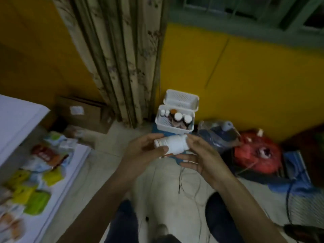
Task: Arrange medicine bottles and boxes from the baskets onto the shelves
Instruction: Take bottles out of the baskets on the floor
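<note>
left hand (149, 152) fingers grasp white bottle (173, 144); right hand (199, 155) fingers relaxed, touching it.

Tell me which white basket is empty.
The far basket, nearest the yellow wall, shows nothing inside; the near basket in front of it holds bottles.
</note>
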